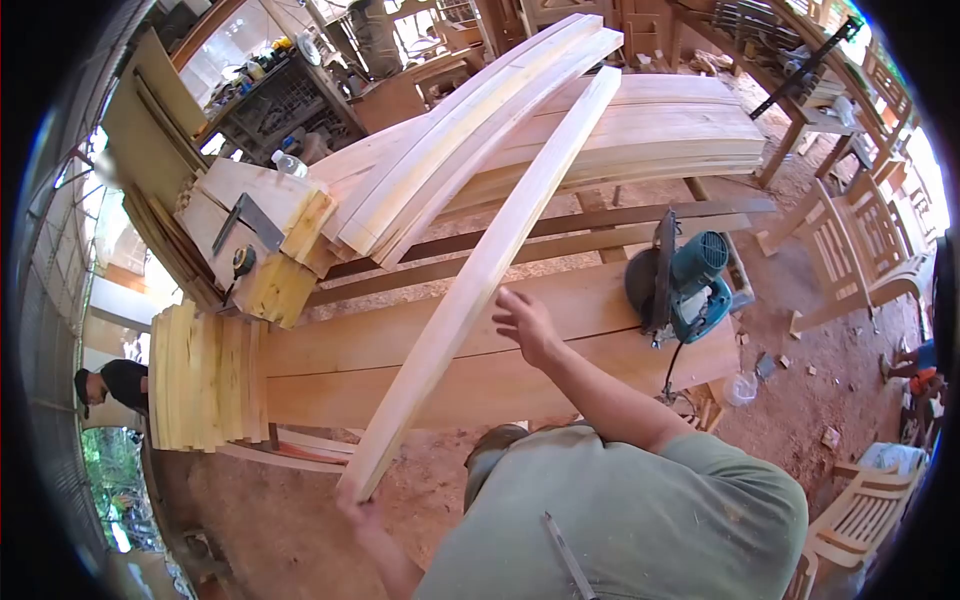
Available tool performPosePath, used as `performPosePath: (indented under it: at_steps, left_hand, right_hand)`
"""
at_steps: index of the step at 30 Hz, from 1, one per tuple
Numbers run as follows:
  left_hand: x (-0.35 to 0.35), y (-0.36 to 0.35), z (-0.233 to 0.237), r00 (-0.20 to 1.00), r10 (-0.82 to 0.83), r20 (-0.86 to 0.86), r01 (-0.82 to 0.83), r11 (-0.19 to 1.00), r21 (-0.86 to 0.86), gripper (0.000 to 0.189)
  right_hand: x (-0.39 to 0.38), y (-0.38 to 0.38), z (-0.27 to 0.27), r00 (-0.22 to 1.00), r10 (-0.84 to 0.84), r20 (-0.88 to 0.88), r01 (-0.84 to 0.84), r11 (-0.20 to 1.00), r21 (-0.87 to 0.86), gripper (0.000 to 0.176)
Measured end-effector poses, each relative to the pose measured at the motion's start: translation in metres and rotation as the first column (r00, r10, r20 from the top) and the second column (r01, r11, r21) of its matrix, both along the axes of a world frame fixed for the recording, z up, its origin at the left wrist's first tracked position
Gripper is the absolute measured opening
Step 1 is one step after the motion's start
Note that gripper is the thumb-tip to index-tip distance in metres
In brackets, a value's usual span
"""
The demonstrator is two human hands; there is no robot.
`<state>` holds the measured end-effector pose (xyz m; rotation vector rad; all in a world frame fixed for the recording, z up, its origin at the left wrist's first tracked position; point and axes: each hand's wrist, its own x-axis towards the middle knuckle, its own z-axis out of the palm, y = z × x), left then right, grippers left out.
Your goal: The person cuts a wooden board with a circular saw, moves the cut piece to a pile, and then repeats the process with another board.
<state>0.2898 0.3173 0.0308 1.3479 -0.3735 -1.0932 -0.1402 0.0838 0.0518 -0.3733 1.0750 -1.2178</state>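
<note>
A long, slightly curved wooden board (480, 275) slants across the view, its far end over the stacked boards and its near end low at the left. My left hand (362, 508) is closed round that near end. My right hand (524, 322) is beside the board's middle, fingers apart, above the wide planks (590, 355) of the bench. Right of it, a teal circular saw (690, 275) rests on the planks. Behind the board lie a narrower pile of curved boards (470, 130) and a larger stack (650, 130).
At the left stand upright wood pieces (205, 375), with a black square (245, 222) and a tape measure (243, 260) on blocks behind. Wooden chairs (850, 240) are at the right. One person (118, 384) is at the far left, another (918, 365) at the far right.
</note>
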Motion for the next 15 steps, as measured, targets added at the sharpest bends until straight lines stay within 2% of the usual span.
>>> performPosePath:
  at_steps: [1, 2, 3, 4, 6, 7, 8, 9, 10, 12, 13, 14, 15]
  left_hand:
    - [0.008, 0.023, 0.017, 0.988, 0.149, -0.028, -0.148, 0.988, 0.038, 0.039]
    - [0.009, 0.033, 0.030, 0.987, 0.161, -0.017, -0.160, 0.986, 0.040, 0.039]
    - [0.008, 0.047, 0.041, 0.940, 0.336, -0.061, -0.340, 0.939, -0.055, 0.042]
    - [0.009, 0.065, 0.047, 0.856, 0.503, -0.121, -0.516, 0.845, -0.137, 0.045]
    - [0.027, 0.080, 0.029, 0.724, 0.686, -0.071, -0.687, 0.709, -0.159, 0.051]
    - [0.044, 0.089, -0.003, 0.761, 0.648, 0.020, -0.622, 0.739, -0.257, 0.052]
    - [0.057, 0.099, -0.034, 0.781, 0.613, 0.122, -0.548, 0.765, -0.338, 0.054]
    - [0.059, 0.093, -0.046, 0.810, 0.583, -0.064, -0.574, 0.767, -0.286, 0.053]
    - [0.047, 0.072, -0.057, 0.771, 0.630, -0.097, -0.627, 0.723, -0.291, 0.049]
    - [0.037, 0.023, -0.084, 0.603, 0.732, -0.318, -0.796, 0.579, -0.175, 0.040]
    - [0.026, 0.005, -0.088, 0.610, 0.705, -0.362, -0.782, 0.608, -0.134, 0.039]
    - [0.014, -0.013, -0.089, 0.619, 0.674, -0.403, -0.760, 0.643, -0.092, 0.038]
    - [-0.003, -0.032, -0.070, 0.639, 0.638, -0.430, -0.734, 0.673, -0.092, 0.037]
  right_hand:
    - [0.000, -0.014, -0.010, 1.000, 0.011, 0.009, -0.011, 1.000, 0.002, 0.052]
    - [-0.003, -0.031, -0.022, 0.986, -0.062, 0.155, 0.070, 0.997, -0.044, 0.048]
    - [-0.006, -0.044, -0.029, 0.946, -0.124, 0.300, 0.152, 0.986, -0.070, 0.046]
    - [-0.013, -0.054, -0.025, 0.941, -0.134, 0.312, 0.186, 0.972, -0.141, 0.041]
    - [-0.026, -0.083, -0.026, 0.946, -0.105, 0.307, 0.177, 0.960, -0.217, 0.035]
    - [-0.035, -0.098, -0.030, 0.929, -0.013, 0.369, 0.104, 0.968, -0.227, 0.036]
    - [-0.033, -0.104, -0.019, 0.935, -0.044, 0.353, 0.096, 0.987, -0.132, 0.036]
    - [-0.026, -0.111, -0.010, 0.943, -0.075, 0.323, 0.093, 0.995, -0.042, 0.037]
    - [-0.018, -0.111, -0.017, 0.948, -0.064, 0.311, 0.081, 0.996, -0.042, 0.039]
    - [0.000, -0.094, -0.019, 0.950, -0.080, 0.302, 0.095, 0.995, -0.035, 0.045]
    - [0.002, -0.074, -0.007, 0.947, -0.104, 0.305, 0.117, 0.993, -0.024, 0.048]
    - [0.000, -0.051, 0.003, 0.957, -0.041, 0.287, 0.076, 0.991, -0.111, 0.051]
    - [-0.002, -0.030, 0.017, 0.963, 0.018, 0.269, 0.036, 0.980, -0.194, 0.054]
